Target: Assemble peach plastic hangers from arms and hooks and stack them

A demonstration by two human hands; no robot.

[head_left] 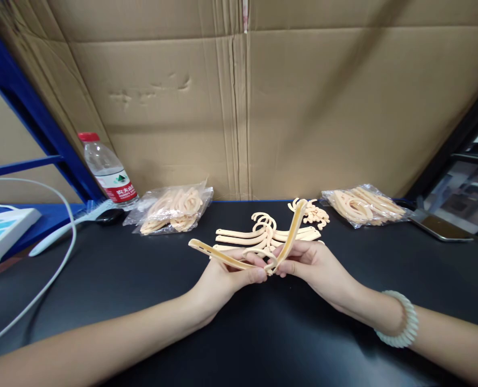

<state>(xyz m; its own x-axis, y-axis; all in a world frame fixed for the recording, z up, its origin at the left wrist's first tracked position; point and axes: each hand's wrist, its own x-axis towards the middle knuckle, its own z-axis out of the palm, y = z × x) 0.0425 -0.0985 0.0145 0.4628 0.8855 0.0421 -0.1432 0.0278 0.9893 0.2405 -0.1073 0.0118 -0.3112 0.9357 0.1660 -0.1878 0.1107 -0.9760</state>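
Near the middle of the black table, my left hand (221, 280) pinches the inner end of a beige plastic hanger arm (212, 251), which slants up to the left. My right hand (321, 267) grips a second hanger arm (292, 232) that rises steeply to the right. Between my fingertips, where the arms come together, a curved hanger hook (268, 255) shows; how the parts join is too small to tell. Just behind my hands lie several beige hangers (239, 234) with hooks. A small pile of loose hooks and little beige pieces (316, 214) sits behind them to the right.
Clear bags of beige hanger parts lie at back left (176, 209) and back right (363, 205). A water bottle (112, 174), a white cable (71, 252) and a white box (8, 231) stand left. A dark flat device (442, 224) lies right. Cardboard (154, 107) walls the back.
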